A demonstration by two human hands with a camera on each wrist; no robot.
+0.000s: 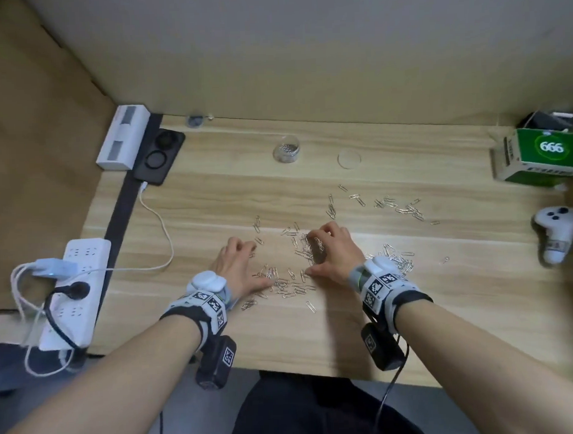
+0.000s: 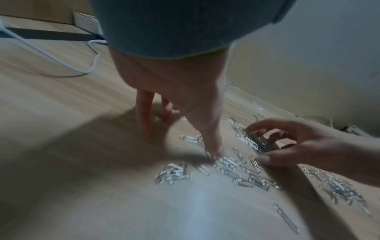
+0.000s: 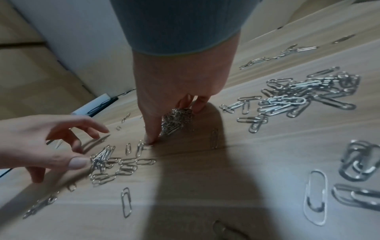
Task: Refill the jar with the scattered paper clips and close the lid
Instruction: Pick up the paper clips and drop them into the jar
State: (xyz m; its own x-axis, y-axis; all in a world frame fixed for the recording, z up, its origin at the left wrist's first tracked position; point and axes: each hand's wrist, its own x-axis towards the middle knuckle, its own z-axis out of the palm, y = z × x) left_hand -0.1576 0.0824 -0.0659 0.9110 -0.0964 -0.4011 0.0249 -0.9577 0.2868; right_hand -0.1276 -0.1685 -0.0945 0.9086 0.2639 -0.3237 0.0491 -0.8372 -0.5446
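A clear glass jar (image 1: 286, 151) stands open at the back of the wooden desk (image 1: 213, 193), with a few clips inside. Its clear round lid (image 1: 349, 157) lies flat to its right. Silver paper clips (image 1: 291, 285) are scattered in front of me. My left hand (image 1: 238, 260) is spread on the desk, fingertips down, and its thumb (image 2: 213, 151) touches loose clips (image 2: 228, 162). My right hand (image 1: 330, 249) curls round a heap of clips (image 3: 176, 118), which its fingers and thumb gather against the desk. More clips (image 1: 399, 261) lie by my right wrist.
A further string of clips (image 1: 398, 208) lies at the far right. A white power strip (image 1: 76, 289) and a white cable (image 1: 160, 227) sit at the left, a black charger pad (image 1: 159, 156) behind them. A green box (image 1: 539, 156) and a white controller (image 1: 555, 233) stand at the right.
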